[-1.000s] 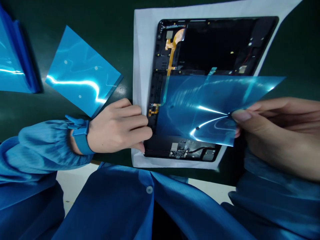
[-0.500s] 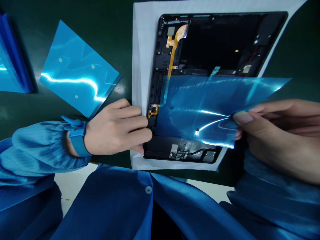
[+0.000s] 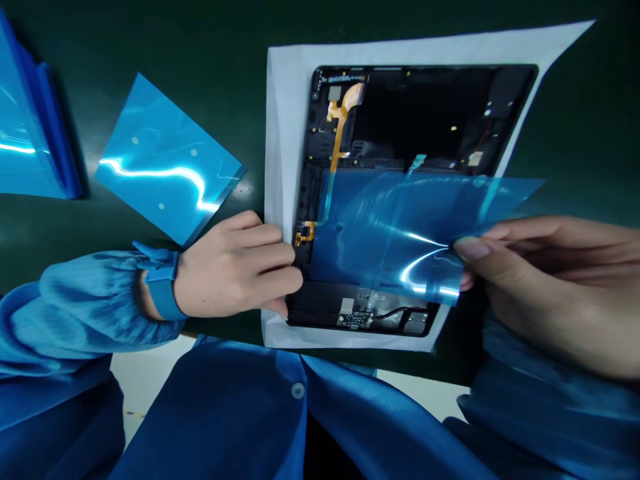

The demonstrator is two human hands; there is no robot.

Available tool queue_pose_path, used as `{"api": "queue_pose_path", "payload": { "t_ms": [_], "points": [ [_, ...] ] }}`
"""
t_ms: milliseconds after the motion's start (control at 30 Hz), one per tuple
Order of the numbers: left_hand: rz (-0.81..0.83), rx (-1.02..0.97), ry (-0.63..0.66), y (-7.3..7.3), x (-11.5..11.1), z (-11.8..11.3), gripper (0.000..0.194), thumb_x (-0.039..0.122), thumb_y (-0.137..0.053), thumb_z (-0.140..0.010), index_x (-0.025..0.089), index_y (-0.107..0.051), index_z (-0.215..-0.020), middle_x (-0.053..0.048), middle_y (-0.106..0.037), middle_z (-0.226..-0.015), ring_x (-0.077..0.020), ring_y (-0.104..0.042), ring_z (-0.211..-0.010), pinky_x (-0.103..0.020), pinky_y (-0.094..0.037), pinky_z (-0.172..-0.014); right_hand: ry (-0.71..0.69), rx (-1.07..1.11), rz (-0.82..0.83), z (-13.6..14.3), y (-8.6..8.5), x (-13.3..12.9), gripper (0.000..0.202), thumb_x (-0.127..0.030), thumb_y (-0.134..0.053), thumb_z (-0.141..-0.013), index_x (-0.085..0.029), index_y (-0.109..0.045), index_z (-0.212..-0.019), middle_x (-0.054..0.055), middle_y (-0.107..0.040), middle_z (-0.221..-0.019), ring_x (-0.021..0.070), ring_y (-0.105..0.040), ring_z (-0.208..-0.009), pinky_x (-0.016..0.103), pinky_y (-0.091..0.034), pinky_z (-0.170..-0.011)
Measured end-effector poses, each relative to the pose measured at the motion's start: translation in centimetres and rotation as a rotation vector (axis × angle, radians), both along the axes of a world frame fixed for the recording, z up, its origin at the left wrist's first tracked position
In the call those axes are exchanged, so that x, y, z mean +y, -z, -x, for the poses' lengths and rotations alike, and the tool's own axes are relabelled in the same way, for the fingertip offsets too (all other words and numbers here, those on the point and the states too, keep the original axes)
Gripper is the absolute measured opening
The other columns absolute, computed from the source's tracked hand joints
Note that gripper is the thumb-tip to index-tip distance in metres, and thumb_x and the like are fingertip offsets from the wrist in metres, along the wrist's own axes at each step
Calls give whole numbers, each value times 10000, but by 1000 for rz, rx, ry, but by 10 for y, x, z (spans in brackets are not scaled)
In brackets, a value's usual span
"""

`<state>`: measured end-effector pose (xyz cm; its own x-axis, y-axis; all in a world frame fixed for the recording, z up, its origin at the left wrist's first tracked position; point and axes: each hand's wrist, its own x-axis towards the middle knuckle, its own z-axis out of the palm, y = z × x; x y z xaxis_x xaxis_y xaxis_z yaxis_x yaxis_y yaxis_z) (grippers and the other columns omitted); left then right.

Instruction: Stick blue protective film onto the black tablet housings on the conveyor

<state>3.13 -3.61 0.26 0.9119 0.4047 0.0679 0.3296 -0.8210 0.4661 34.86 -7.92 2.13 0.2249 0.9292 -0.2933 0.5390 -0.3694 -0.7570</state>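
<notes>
An opened black tablet housing lies on a white sheet, its inside with orange flex cables facing up. My left hand is closed at the housing's left edge, its fingers curled against the rim; the fingertips are partly hidden. Between thumb and fingers, my right hand pinches a clear blue film near its right edge. The film spreads over the lower middle of the housing and bends upward at the pinch, where bright reflections show. How much of it touches the housing I cannot tell.
A second blue film sheet, or a thin pile of them, lies askew on the dark green table. At the far left stands a blue stack. The white sheet extends past the housing on several sides.
The view has shifted, so the table things appear lower and the housing slightly left. My right hand still pinches the film, now with its right side a little closer in; my left hand keeps its place.
</notes>
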Motion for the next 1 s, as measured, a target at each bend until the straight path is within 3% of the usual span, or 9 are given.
{"api": "queue_pose_path", "payload": {
  "t_ms": [233,467,1000],
  "points": [
    [-81,-111,-3,2,-1,0,405,548,-514,-1021,195,-659,-884,-13,-684,-807,-165,-560,-722,-331,-365,-666,-30,40,-43,-1,4,-1,208,-376,-915,-707,-228,-789,-781,-5,-677,-570,121,-607,-416,226,-563,-446],
    [-74,-110,-18,2,-2,1,410,548,-516,-1021,193,-647,-862,-12,-688,-810,-160,-555,-729,-326,-348,-668,-75,63,3,-1,0,2,157,-345,-880,-736,-228,-799,-802,0,-688,-570,124,-620,-417,214,-571,-458],
    [-42,-120,-27,2,-3,2,394,537,-565,-994,173,-671,-888,-24,-683,-819,-172,-528,-733,-328,-341,-665,-95,120,16,-4,4,3,201,-432,-854,-763,-248,-806,-831,-16,-693,-552,114,-631,-423,196,-602,-505]
  ]
}}
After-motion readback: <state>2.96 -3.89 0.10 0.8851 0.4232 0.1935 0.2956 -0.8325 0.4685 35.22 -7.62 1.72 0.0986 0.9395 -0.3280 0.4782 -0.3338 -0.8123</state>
